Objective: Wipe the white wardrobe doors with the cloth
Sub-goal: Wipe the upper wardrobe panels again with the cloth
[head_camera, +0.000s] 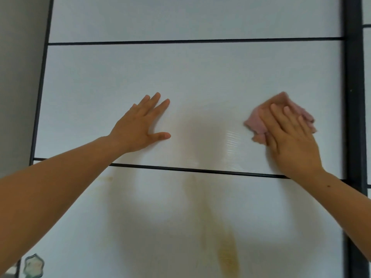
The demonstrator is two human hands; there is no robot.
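The white wardrobe door (200, 77) fills the view, split by thin black horizontal bars into glossy panels. My right hand (289, 137) lies flat with straight fingers on a crumpled pink cloth (256, 121), pressing it against the middle panel near the door's right edge. My left hand (140, 125) rests flat on the same panel to the left, fingers spread and straight, holding nothing. Both forearms reach up from the bottom corners.
A thick black frame post (353, 97) runs down the right side, with a neighbouring door beyond it. A grey wall (18, 77) borders the left. Faint yellowish reflections show on the lower panel (226, 253). A small greenish ornament (33, 265) sits at bottom left.
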